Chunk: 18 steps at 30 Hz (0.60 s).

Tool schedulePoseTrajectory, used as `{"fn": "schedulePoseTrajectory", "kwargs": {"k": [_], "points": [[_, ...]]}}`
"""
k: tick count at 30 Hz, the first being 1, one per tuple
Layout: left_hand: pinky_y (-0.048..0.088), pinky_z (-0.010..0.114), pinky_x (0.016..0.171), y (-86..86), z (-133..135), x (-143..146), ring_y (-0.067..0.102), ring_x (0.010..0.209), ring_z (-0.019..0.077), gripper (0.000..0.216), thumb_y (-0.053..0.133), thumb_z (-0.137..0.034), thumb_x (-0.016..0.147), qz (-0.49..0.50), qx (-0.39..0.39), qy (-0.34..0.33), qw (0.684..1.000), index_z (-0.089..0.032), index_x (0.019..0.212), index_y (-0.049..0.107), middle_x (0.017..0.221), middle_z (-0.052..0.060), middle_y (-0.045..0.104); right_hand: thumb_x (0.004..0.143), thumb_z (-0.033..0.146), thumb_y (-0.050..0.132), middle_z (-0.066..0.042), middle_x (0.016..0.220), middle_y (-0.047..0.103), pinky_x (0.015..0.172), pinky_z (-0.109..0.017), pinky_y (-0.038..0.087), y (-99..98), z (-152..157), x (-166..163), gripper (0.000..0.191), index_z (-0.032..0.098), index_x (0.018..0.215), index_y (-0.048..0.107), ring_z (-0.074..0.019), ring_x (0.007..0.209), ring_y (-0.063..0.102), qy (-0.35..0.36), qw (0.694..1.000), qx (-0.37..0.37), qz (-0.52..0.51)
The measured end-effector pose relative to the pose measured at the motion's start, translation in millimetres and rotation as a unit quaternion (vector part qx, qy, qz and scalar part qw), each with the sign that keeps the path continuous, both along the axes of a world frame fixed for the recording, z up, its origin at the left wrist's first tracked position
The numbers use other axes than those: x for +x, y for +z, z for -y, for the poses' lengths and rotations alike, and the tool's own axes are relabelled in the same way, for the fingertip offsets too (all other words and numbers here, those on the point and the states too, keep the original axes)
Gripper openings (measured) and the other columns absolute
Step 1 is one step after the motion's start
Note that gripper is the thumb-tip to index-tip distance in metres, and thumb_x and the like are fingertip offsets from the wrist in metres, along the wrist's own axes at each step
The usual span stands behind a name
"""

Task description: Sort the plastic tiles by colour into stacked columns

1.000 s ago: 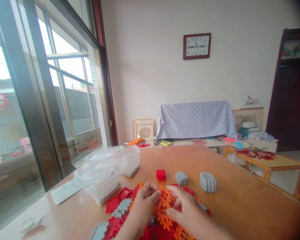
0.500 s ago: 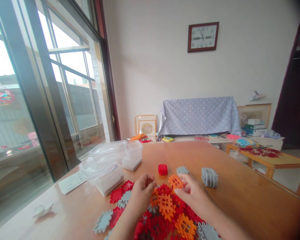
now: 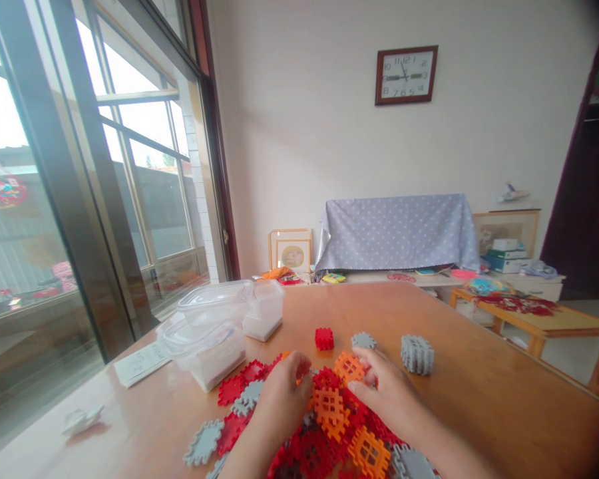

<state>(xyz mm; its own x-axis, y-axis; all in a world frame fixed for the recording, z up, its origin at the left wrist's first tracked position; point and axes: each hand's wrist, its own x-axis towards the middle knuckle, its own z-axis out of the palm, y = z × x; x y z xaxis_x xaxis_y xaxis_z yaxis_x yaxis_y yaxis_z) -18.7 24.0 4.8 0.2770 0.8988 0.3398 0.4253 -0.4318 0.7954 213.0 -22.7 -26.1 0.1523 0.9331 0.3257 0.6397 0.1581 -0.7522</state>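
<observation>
L hand [image 3: 283,398] curled, palm down on tile pile [image 3: 313,454] – grip unclear; R hand [image 3: 390,391] pinches orange tile [image 3: 348,366]

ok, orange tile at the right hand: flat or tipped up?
Tipped up: the right hand pinches the orange tile by its edge, its face raised off the red tiles.

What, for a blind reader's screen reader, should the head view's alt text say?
A person's left hand and right hand rest in a pile of red, orange and grey interlocking tiles on a wooden table, the right pinching an orange tile. Beyond lie a red cube, a grey stack and clear plastic containers; a clock hangs on the wall.
</observation>
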Motion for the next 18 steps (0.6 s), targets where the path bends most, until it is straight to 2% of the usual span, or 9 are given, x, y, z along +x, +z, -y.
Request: {"fn": "schedulePoseTrajectory", "kwargs": {"k": [6,10,14,18], "points": [[0.037,0.027,0.069,-5.8,-1,0,0.062,0.08,0.0213,0.014,0.057,-0.014,0.079,-0.052,0.034,-0.013,0.998,-0.023,0.085,0.066,0.085,0.004,0.071,0.084,0.044,0.065,-0.007,0.121,0.067,0.088,-0.037,0.053,2.5,1,3,0.05,0.025,0.13,0.061,-0.0203,0.092,0.066,0.008,1.0,0.013,-0.009],[0.038,0.028,0.071,-8.8,-4,2,0.064,0.082,0.0213,0.013,0.055,-0.017,0.085,-0.046,0.043,0.003,0.998,-0.023,0.087,0.066,0.087,0.004,0.072,0.087,0.054,0.062,-0.006,0.108,0.071,0.084,-0.036,0.053,5.3,0,9,0.054,0.022,0.13,0.061,-0.0198,0.087,0.066,-0.018,0.998,0.024,-0.049],[0.04,0.028,0.073,-4.4,-1,7,0.064,0.083,0.0211,0.011,0.056,-0.023,0.089,0.007,0.056,0.006,0.998,-0.023,0.09,0.066,0.087,0.003,0.071,0.092,0.057,0.056,-0.005,0.103,0.07,0.082,-0.035,0.053,8.2,0,12,0.052,0.021,0.13,0.06,-0.0187,0.084,0.065,-0.039,0.997,0.052,-0.039],[0.044,0.03,0.081,5.1,5,9,0.063,0.087,0.0219,0.014,0.059,-0.034,0.092,0.125,0.091,0.052,0.987,-0.022,0.095,0.067,0.091,0.005,0.071,0.092,0.058,0.053,-0.007,0.106,0.071,0.081,-0.036,0.053,7.3,-3,14,0.054,0.02,0.129,0.059,-0.0191,0.081,0.064,-0.062,0.995,0.081,-0.007]]}}
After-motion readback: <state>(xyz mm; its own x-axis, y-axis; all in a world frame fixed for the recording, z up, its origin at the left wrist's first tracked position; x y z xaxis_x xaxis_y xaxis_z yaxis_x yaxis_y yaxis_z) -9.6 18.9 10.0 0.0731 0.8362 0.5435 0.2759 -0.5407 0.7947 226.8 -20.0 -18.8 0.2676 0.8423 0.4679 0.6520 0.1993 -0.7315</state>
